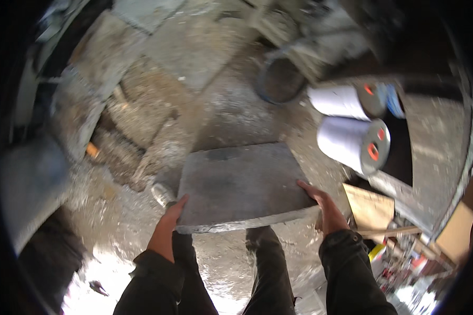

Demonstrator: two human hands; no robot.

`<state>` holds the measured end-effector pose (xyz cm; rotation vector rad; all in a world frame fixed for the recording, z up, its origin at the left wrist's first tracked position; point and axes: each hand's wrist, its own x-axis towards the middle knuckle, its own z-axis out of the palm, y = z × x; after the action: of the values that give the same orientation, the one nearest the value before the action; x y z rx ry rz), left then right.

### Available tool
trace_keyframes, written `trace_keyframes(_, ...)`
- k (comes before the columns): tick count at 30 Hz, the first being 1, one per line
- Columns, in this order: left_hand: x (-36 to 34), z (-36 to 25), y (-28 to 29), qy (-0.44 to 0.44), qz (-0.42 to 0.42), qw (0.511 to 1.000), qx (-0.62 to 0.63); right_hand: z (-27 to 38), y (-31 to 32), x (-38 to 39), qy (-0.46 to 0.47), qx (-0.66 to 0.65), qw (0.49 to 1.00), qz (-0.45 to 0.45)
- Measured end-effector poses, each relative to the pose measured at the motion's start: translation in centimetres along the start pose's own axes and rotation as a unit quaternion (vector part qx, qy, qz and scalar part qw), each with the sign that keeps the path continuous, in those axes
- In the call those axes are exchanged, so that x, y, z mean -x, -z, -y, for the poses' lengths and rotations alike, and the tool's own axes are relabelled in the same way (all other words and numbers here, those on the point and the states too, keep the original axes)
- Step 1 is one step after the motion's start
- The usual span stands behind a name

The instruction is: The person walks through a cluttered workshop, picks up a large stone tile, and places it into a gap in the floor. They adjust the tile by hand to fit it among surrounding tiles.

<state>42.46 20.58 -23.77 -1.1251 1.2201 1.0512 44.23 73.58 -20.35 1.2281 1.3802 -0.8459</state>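
Observation:
A thick grey slab (242, 184), like stone or concrete, is held flat in front of my legs, above the floor. My left hand (168, 226) grips its left edge near the close corner, with the thumb along the side. On the opposite side, my right hand (327, 207) clasps the right edge, its thumb resting on the top face. The other fingers of both hands are mostly hidden under or behind the slab. A pale rough side of the slab faces me.
Two big white spools (347, 142) with orange-marked ends stand at the right, beside a grey ledge (439, 142). A dark round tub (281, 80) sits farther off. Broken ground (142, 113) and slabs lie at the left. Wooden boards (370, 210) and clutter are at lower right.

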Motion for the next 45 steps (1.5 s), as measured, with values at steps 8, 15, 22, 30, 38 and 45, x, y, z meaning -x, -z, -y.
trace_keyframes(8,-2.3,-2.6,1.7,0.001,0.077,0.996,0.054,8.8,2.0,1.9,-0.050,0.208,0.976,-0.035)
trace_keyframes(15,-6.6,-4.5,2.3,-0.050,0.047,0.997,-0.041,14.0,2.6,4.7,-0.001,0.255,0.967,0.024)
trace_keyframes(22,-3.5,-5.7,1.8,-0.052,0.076,0.994,-0.064,14.2,2.3,4.4,-0.093,0.205,0.974,0.002)
trace_keyframes(30,3.3,-5.4,4.0,-0.024,0.100,0.993,0.062,10.3,2.1,3.6,-0.019,0.254,0.966,-0.042)
trace_keyframes(38,1.0,-0.1,10.2,-0.055,0.143,0.979,0.133,17.7,-1.9,10.7,-0.034,0.291,0.955,-0.046)
trace_keyframes(45,3.4,4.7,20.8,-0.114,0.120,0.954,0.249,30.5,-15.0,18.1,0.060,0.372,0.926,0.001)
